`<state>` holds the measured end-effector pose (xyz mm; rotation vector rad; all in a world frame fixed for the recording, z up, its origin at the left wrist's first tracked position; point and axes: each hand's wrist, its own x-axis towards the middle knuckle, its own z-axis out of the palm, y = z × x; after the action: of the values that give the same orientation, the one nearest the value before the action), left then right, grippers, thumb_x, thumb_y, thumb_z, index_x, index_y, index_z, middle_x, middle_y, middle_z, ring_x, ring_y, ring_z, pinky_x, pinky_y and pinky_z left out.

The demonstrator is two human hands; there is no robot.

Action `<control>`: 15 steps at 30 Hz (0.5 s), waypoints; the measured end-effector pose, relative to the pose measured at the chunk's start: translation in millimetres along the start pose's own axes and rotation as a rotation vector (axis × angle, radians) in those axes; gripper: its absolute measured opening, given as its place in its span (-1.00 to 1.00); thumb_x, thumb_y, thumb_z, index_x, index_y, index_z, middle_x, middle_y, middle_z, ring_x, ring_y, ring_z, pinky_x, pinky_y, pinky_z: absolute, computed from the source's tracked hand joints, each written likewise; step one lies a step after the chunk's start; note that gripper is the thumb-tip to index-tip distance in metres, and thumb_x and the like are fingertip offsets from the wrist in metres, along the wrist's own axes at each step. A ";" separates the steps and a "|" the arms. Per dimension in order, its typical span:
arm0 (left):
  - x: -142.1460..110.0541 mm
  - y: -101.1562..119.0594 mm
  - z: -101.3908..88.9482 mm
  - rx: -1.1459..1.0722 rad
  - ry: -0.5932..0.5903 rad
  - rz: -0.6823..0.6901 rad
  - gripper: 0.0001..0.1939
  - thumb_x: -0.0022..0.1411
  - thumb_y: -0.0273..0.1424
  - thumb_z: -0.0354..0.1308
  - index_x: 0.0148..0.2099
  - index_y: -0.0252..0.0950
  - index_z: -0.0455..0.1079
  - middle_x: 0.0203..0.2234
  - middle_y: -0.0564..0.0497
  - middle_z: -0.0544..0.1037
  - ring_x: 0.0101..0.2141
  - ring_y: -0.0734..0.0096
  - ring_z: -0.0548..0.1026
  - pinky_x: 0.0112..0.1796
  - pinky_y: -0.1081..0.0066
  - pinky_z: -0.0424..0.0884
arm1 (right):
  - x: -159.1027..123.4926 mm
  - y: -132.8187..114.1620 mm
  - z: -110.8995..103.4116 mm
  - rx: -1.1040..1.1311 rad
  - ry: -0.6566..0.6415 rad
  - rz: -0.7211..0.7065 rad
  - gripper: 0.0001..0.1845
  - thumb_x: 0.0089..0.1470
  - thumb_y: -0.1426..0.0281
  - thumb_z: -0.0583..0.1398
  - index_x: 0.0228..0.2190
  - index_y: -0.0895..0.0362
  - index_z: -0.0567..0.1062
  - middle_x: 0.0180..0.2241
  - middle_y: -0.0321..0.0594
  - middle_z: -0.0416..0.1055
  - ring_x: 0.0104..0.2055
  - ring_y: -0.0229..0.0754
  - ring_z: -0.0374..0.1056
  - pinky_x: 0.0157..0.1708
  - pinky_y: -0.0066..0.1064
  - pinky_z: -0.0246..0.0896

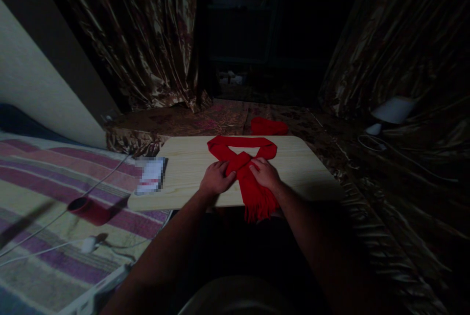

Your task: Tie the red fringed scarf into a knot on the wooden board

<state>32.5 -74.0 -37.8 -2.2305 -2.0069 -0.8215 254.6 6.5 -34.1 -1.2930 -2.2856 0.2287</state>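
Observation:
A red scarf (239, 160) lies on a pale wooden board (304, 168), laid in a loop with its parts crossing at a knot-like fold. Its fringed end hangs over the board's near edge. My left hand (218, 178) is at the left of the crossing, thumb and fingers closed on the cloth. On the other side my right hand (265, 173) grips the scarf just right of the fold, its fingertips bent into the fabric. The cloth under my fingers is partly hidden.
Behind the board lies another red cloth item (269, 126). A white packet (150, 175), partly blurred, sits at the board's left edge. On the striped bedding (40, 173) are a dark red cylinder (91, 210), cables and a white plug (88, 244). A lamp (392, 110) stands right.

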 end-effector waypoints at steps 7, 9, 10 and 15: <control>-0.5 -0.6 -0.3 -0.009 0.006 0.005 -0.42 0.35 -0.03 -0.02 0.23 -0.27 0.39 0.07 -0.18 0.52 0.09 0.07 0.42 0.16 0.12 0.26 | -0.6 -0.8 0.3 0.018 -0.008 0.013 -0.57 0.30 0.21 0.08 0.09 0.05 0.52 0.09 -0.11 0.43 0.09 -0.08 0.37 0.11 -0.35 0.21; -0.6 -0.9 -0.2 -0.011 0.002 0.008 -0.41 0.35 -0.03 -0.02 0.26 -0.26 0.36 0.09 -0.17 0.51 0.09 0.08 0.42 0.15 0.12 0.26 | -0.3 0.0 1.6 0.028 -0.012 0.015 -0.58 0.29 0.21 0.08 0.08 0.04 0.52 0.09 -0.11 0.43 0.09 -0.09 0.37 0.12 -0.37 0.20; -0.6 -1.0 -0.1 -0.011 0.003 0.010 -0.40 0.35 -0.04 -0.02 0.28 -0.25 0.34 0.10 -0.16 0.51 0.09 0.08 0.42 0.15 0.12 0.27 | 0.6 1.1 2.1 0.034 -0.010 0.020 -0.58 0.29 0.20 0.09 0.07 0.03 0.53 0.09 -0.12 0.44 0.09 -0.10 0.37 0.12 -0.37 0.20; -0.9 -2.0 1.4 -0.011 0.018 0.029 -0.38 0.36 -0.03 -0.03 0.33 -0.22 0.29 0.09 -0.16 0.51 0.08 0.08 0.42 0.14 0.12 0.28 | 20.9 13.0 -4.7 0.182 -0.125 0.061 -0.66 0.22 0.23 0.17 -0.06 0.06 0.61 -0.04 -0.18 0.54 -0.04 -0.14 0.45 -0.02 -0.40 0.28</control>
<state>31.1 -74.0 -40.0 -2.2432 -1.9626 -0.8487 257.9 30.5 -27.9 -1.2867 -2.2687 0.5404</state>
